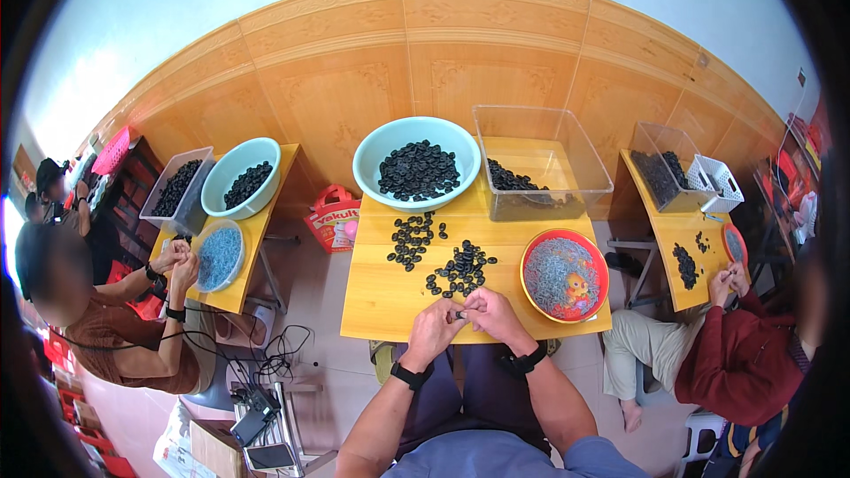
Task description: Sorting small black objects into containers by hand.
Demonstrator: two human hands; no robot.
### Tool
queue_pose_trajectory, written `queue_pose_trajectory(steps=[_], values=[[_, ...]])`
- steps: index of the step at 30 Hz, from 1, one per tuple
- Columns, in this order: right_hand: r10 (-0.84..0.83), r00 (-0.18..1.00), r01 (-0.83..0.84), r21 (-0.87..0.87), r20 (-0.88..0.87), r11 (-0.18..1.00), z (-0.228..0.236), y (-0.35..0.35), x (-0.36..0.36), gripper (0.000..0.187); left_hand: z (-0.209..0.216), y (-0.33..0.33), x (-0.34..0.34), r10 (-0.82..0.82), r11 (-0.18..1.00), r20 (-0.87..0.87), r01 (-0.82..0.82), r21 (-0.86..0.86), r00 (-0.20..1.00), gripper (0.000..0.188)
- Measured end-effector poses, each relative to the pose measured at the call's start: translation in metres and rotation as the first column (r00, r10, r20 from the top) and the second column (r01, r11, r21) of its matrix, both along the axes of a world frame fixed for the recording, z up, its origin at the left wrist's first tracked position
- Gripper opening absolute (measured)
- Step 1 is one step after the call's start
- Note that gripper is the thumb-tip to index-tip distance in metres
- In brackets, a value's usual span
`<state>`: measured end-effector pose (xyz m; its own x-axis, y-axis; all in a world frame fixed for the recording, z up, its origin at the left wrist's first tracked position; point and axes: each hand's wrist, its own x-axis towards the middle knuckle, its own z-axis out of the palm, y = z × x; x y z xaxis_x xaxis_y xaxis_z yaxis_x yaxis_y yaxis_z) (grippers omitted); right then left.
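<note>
Hands (432, 329), two, at one dark piece (459, 315) near one bowl (605, 279)

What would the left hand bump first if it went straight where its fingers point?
Beyond the small dark piece at its fingertips, the left hand would probably meet the right hand first, though any gap is hard to judge.

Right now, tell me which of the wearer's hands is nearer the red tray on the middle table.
Right. The right hand is just beside the red tray, to its left; the left hand is farther left of it.
</note>
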<state>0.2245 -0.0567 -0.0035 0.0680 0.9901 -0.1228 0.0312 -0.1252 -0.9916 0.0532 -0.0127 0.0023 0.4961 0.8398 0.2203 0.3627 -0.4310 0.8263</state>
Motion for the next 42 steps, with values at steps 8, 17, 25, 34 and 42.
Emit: queue_pose_trajectory(steps=[8,17,25,34,42], values=[[0.004,1.000,-0.004,-0.001,0.005,1.000,0.0038,-0.0009,-0.0017,0.015,-0.0005,-0.0002,-0.0019,-0.007,1.000,-0.030,0.007,-0.007,1.000,0.024],[0.011,1.000,-0.010,-0.017,0.025,1.000,0.0046,-0.0011,-0.0009,0.014,0.0021,-0.0011,-0.0013,-0.009,1.000,-0.026,0.008,-0.011,1.000,0.022],[-0.019,0.999,0.020,-0.015,0.048,1.000,0.0030,0.0001,-0.0010,0.017,0.0024,-0.0002,-0.0022,-0.034,0.999,0.052,0.035,-0.006,0.998,0.020],[0.001,0.999,0.001,-0.046,0.050,0.999,0.0041,0.0014,-0.0011,0.016,0.0038,-0.0009,-0.0049,-0.037,0.999,0.008,0.037,-0.020,0.999,0.017],[0.011,0.999,-0.008,-0.048,0.049,0.999,0.0033,0.0024,0.0002,0.018,0.0076,0.0002,-0.0056,-0.043,0.998,-0.041,0.041,-0.046,0.998,0.018]])
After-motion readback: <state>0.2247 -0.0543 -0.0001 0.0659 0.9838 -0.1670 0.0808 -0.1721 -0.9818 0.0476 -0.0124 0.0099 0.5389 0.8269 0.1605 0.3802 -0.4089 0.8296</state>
